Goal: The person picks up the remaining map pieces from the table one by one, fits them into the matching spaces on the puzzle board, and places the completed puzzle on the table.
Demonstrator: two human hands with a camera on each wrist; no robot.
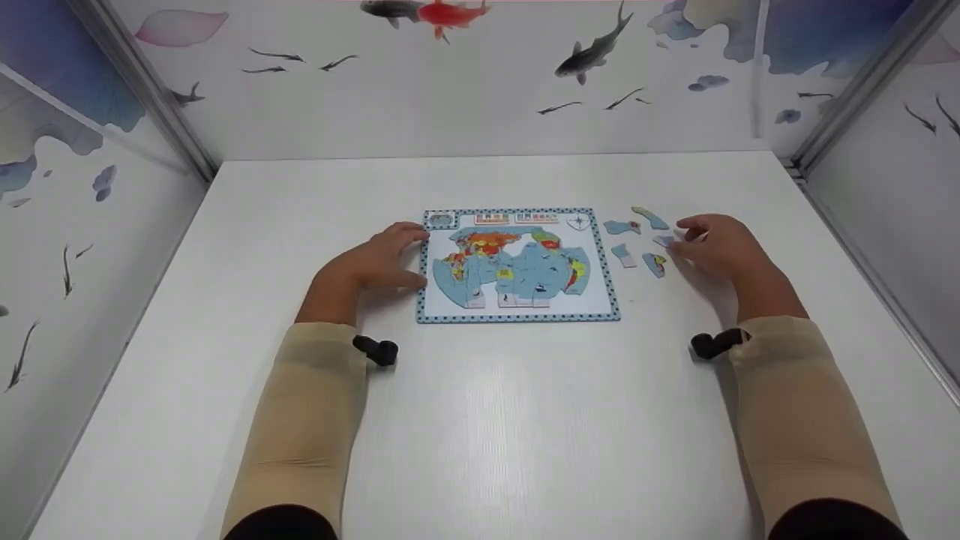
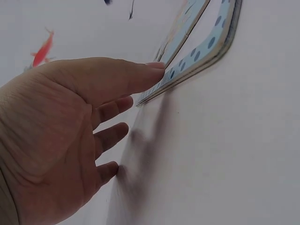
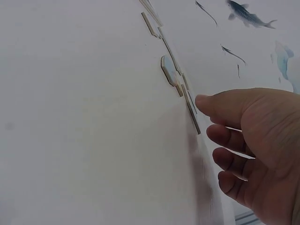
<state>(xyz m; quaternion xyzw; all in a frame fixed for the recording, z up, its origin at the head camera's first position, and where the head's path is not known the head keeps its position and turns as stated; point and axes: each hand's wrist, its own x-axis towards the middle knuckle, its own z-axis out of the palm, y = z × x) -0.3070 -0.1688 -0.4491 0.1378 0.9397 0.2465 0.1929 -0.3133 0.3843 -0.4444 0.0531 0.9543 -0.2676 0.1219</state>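
A world map jigsaw puzzle in a board (image 1: 517, 317) with a blue dotted border lies flat at the middle of the table. Its blue map (image 1: 536, 274) has white gaps at the lower centre and upper middle. My left hand (image 1: 375, 259) is at the board's left edge, thumb and fingertips spread along the border; the left wrist view has the thumb (image 2: 126, 77) at the board's rim. Beside the loose pieces, my right hand (image 1: 720, 244) has its fingers loosely bent, thumb tip right at a small blue puzzle piece (image 1: 663, 241). Thumb and index finger stand apart.
Several other loose pieces lie right of the board, among them a curved piece (image 1: 651, 218), a blue piece (image 1: 621, 227), a blue-and-white piece (image 1: 623, 256) and a multicoloured piece (image 1: 658, 267). White panels with painted fish (image 1: 592, 52) border the white table (image 1: 487, 420).
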